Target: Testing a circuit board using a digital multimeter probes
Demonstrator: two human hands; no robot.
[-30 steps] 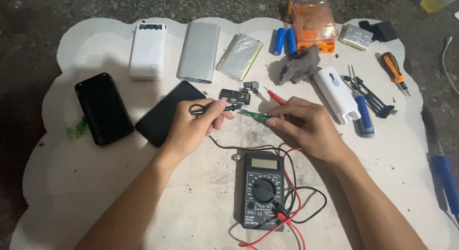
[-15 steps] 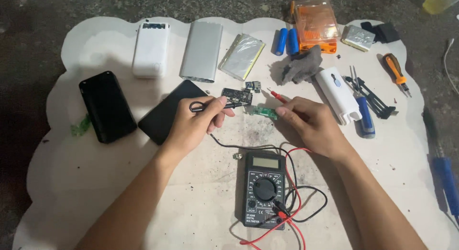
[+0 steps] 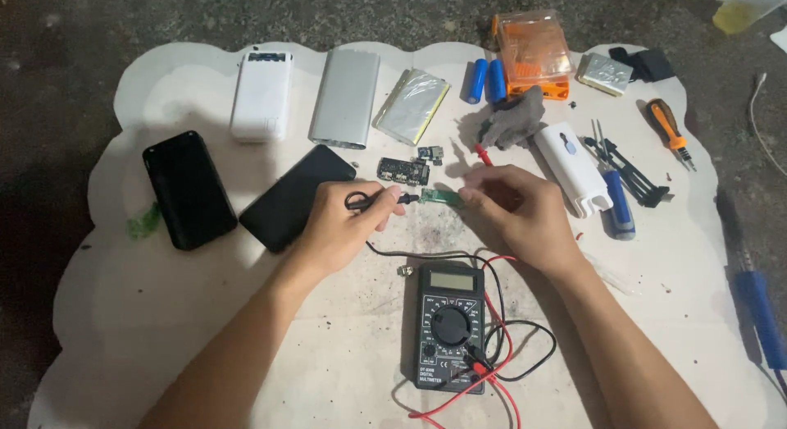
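At frame center, the left hand (image 3: pixel 340 224) pinches a black probe (image 3: pixel 379 200) against a small green circuit board (image 3: pixel 443 198), which the right hand (image 3: pixel 520 216) grips; a black multimeter (image 3: pixel 449 326) lies below on the counter (image 3: pixel 164 314).

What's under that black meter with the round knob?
The black meter lies on the pale board, with red and black wires curling beside it. Whatever is directly beneath its body is covered.
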